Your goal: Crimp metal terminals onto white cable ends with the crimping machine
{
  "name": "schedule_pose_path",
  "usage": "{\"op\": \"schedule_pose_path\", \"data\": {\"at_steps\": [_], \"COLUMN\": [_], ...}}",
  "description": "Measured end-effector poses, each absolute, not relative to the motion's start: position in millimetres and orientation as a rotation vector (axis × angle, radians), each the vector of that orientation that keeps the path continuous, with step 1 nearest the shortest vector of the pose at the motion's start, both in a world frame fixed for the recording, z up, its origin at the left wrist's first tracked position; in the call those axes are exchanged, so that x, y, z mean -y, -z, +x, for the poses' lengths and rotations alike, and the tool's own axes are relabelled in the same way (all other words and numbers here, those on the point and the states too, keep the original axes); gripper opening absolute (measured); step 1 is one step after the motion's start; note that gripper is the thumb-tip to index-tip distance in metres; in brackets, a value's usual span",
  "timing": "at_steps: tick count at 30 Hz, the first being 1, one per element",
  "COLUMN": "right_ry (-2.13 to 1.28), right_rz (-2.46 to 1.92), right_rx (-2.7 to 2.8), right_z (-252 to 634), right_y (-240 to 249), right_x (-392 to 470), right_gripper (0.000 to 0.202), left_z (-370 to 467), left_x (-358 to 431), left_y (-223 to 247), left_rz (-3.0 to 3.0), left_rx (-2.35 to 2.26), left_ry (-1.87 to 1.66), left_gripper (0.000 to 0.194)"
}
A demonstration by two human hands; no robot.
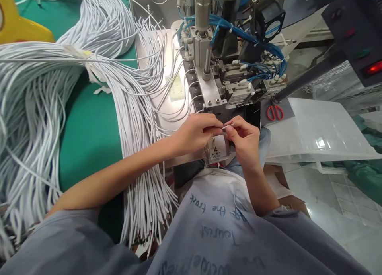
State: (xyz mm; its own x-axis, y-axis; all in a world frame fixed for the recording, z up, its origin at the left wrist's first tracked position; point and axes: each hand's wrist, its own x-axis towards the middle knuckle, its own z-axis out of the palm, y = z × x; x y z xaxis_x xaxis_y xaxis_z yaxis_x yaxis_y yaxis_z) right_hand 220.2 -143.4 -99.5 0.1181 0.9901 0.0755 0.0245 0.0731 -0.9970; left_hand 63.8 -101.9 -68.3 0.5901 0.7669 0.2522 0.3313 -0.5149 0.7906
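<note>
White, thin and bendy, the light wire end (228, 126) was pinched near its tip by both the left hand (195, 133) and right hand (244, 141).

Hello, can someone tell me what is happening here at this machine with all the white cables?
A person sits at a small machine with blue air hoses. Both hands meet just in front of it: the left hand and the right hand pinch the end of one thin white cable between their fingertips. A large bundle of white cables lies on the green table to the left and hangs over its edge. Red scissors lie to the right of the machine.
</note>
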Motion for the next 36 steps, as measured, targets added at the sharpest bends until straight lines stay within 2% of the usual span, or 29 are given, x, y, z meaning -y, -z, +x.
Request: {"op": "schedule_pose_path", "data": {"at_steps": [12, 18, 22, 26, 31, 36], "right_ry": [-1.150, -0.956, -0.781, -0.882, -0.779, -0.796], "right_rz": [-1.201, -1.207, -1.278, -1.261, -1.304, -1.335], "right_rx": [1.309, 1.112, 1.281, 1.453, 1.233, 1.165], "right_z": [238, 214, 217, 227, 211, 207], "right_y": [88, 102, 97, 94, 105, 118], "right_x": [135, 143, 144, 138, 139, 142], "right_gripper": [0.013, 0.013, 0.013, 0.019, 0.019, 0.019], "left_z": [59, 62, 59, 58, 63, 63], "left_x": [97, 101, 99, 97, 102, 101], "left_y": [71, 74, 74, 74, 83, 86], "left_rz": [2.247, 2.244, 2.534, 2.784, 2.494, 2.466], "left_rx": [-0.771, -0.817, -0.834, -0.863, -0.930, -0.898], "left_ry": [-0.718, -0.853, -0.799, -0.701, -0.806, -0.534], "left_gripper": [0.022, 0.020, 0.026, 0.029, 0.025, 0.027]}}
